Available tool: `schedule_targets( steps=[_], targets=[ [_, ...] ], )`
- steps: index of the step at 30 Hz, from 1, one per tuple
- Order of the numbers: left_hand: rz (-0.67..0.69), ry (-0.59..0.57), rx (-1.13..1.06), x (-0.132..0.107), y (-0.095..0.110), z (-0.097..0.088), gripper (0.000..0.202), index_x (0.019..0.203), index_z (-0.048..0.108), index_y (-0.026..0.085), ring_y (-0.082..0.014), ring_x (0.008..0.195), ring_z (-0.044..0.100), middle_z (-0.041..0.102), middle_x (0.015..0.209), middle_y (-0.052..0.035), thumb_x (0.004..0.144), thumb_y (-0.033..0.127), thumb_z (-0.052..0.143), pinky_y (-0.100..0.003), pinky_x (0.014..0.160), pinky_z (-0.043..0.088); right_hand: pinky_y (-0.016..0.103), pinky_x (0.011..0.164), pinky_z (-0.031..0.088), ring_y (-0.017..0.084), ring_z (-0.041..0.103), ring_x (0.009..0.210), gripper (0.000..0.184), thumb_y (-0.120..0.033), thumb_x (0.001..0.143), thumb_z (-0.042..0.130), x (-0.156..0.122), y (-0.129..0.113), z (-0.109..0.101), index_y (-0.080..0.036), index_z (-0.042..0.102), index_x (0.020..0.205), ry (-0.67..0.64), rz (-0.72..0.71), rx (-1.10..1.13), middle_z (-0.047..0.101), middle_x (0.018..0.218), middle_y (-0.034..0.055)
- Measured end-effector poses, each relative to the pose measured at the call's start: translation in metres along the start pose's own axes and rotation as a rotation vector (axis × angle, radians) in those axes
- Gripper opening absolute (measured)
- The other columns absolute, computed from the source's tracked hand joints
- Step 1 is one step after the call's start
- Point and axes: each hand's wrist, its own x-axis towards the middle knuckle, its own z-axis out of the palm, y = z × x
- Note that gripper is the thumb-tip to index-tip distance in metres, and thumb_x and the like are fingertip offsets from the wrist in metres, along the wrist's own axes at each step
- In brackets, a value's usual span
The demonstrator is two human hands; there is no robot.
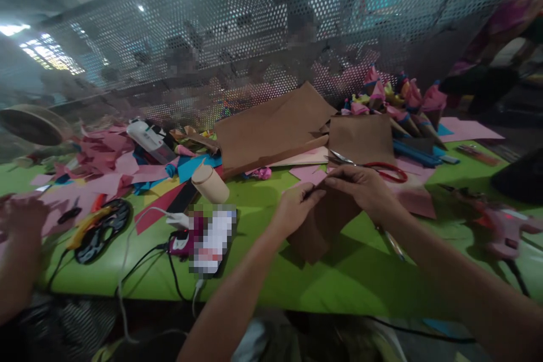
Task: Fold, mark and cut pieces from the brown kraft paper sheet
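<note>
A piece of brown paper (316, 232) hangs bent over the green table, its upper edge pinched between both my hands. My left hand (299, 206) is closed on that edge's left part. Close beside it, my right hand (358, 186) grips the edge with thumb and fingers. Just behind the right hand lies a pair of scissors (388, 169) with red handles. A large brown paper sheet (271, 130) and a smaller brown piece (362, 138) rest farther back.
A phone (214, 240) on a cable, a power strip (180, 243) and a paper roll (211, 184) are at left. Pink glue gun (504, 226) stands at right. Paper cones (411, 104) are piled at the back right. Another person's hand (23, 220) is at far left.
</note>
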Motion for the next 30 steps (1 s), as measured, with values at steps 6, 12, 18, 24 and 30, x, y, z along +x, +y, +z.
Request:
schedule_targets(
  steps=[6, 12, 18, 24, 30],
  targets=[
    [-0.033, -0.151, 0.03, 0.001, -0.001, -0.016, 0.031, 0.074, 0.061, 0.021, -0.0191, 0.077, 0.055, 0.063, 0.077, -0.0005, 0.093, 0.046, 0.059, -0.029, 0.07, 0.044, 0.032, 0.068, 0.046, 0.019, 0.059, 0.069, 0.038, -0.061, 0.062, 0.085, 0.006, -0.001, -0.016, -0.025, 0.075, 0.068, 0.137, 0.057, 0.072, 0.07, 0.071, 0.0012],
    [-0.082, -0.289, -0.015, 0.001, 0.001, -0.03, 0.023, 0.087, 0.071, 0.021, -0.0221, 0.088, 0.063, 0.07, 0.089, -0.0039, 0.091, 0.042, 0.063, -0.032, 0.08, 0.048, 0.032, 0.066, 0.046, 0.019, 0.06, 0.068, 0.035, -0.056, 0.061, 0.087, 0.009, -0.002, -0.028, -0.025, 0.075, 0.069, 0.211, 0.065, 0.076, 0.071, 0.07, 0.0006],
    [-0.141, -0.395, -0.212, 0.002, -0.007, -0.037, 0.024, 0.087, 0.073, 0.019, -0.0186, 0.079, 0.063, 0.07, 0.086, -0.0049, 0.083, 0.042, 0.074, -0.029, 0.071, 0.05, 0.032, 0.058, 0.042, 0.018, 0.058, 0.062, 0.037, -0.054, 0.054, 0.091, 0.011, -0.003, -0.033, -0.025, 0.073, 0.068, 0.269, 0.131, 0.175, 0.069, 0.067, 0.0008],
    [-0.225, -0.193, -0.383, 0.006, -0.016, -0.033, 0.033, 0.086, 0.072, 0.017, -0.0156, 0.07, 0.063, 0.071, 0.079, -0.0037, 0.073, 0.045, 0.083, -0.028, 0.066, 0.049, 0.032, 0.066, 0.048, 0.016, 0.062, 0.069, 0.044, -0.052, 0.052, 0.093, 0.015, -0.003, -0.039, -0.025, 0.074, 0.082, 0.346, 0.152, 0.42, 0.073, 0.076, 0.0011],
    [-0.271, -0.005, -0.494, 0.009, -0.013, -0.023, 0.037, 0.088, 0.068, 0.016, -0.0129, 0.06, 0.061, 0.065, 0.069, 0.0002, 0.073, 0.047, 0.081, -0.028, 0.063, 0.049, 0.031, 0.062, 0.05, 0.016, 0.063, 0.063, 0.051, -0.061, 0.053, 0.091, 0.014, 0.003, -0.026, -0.022, 0.072, 0.08, 0.127, 0.261, 0.452, 0.072, 0.073, 0.0038]
  ],
)
